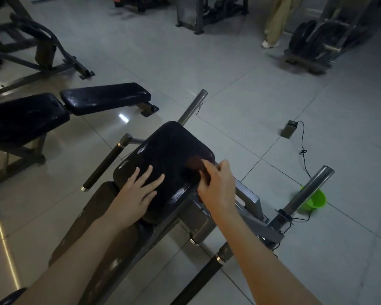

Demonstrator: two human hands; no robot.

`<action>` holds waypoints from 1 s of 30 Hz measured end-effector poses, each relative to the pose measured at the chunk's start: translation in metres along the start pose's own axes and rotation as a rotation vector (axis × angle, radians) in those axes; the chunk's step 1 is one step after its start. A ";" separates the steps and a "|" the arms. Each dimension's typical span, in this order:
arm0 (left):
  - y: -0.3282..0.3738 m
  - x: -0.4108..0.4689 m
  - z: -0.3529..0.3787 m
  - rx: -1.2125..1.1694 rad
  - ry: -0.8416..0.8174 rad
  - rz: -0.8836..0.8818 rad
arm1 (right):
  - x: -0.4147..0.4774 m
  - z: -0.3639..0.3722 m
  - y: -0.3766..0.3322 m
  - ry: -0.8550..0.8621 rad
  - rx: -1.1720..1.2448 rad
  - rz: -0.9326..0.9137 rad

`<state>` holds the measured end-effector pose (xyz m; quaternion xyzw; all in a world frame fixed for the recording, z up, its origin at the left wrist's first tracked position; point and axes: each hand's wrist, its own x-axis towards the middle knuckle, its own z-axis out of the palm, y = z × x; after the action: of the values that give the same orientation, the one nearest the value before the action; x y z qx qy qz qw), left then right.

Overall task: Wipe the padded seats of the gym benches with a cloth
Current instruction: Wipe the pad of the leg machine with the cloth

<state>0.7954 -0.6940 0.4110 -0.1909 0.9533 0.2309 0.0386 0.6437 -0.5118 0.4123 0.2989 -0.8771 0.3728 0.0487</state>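
Left hand [139, 190] flat, fingers spread, pressing black glossy padded seat [172, 146]. Right hand [216, 181] pinches small dark brown cloth [195, 164] near seat's right edge. Best bet: flatten cloth, sweep overlapping passes to far end, left hand steadying the pad.

Left arm: bare, reaching forward from the bottom left, almost straight.
Left hand [139, 191]: flat, palm down, fingers straight and spread apart.
Right arm: bare, reaching forward from the bottom right.
Right hand [216, 181]: fingers curled, pinching a dark cloth [195, 162]; looks a bit blurry.
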 end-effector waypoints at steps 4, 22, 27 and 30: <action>0.007 0.002 -0.006 0.084 -0.011 -0.006 | -0.017 0.004 -0.006 -0.114 -0.068 -0.208; 0.006 0.001 -0.005 0.074 -0.006 -0.013 | -0.009 -0.005 -0.002 -0.103 -0.124 -0.229; 0.007 0.004 -0.007 0.064 -0.025 -0.010 | 0.020 -0.007 0.002 0.039 -0.074 0.109; 0.006 0.004 -0.007 0.071 -0.032 -0.014 | -0.004 0.007 -0.014 0.081 0.008 0.169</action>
<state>0.7898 -0.6935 0.4192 -0.1925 0.9588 0.1996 0.0623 0.6558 -0.5228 0.4147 0.2089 -0.8949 0.3909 0.0513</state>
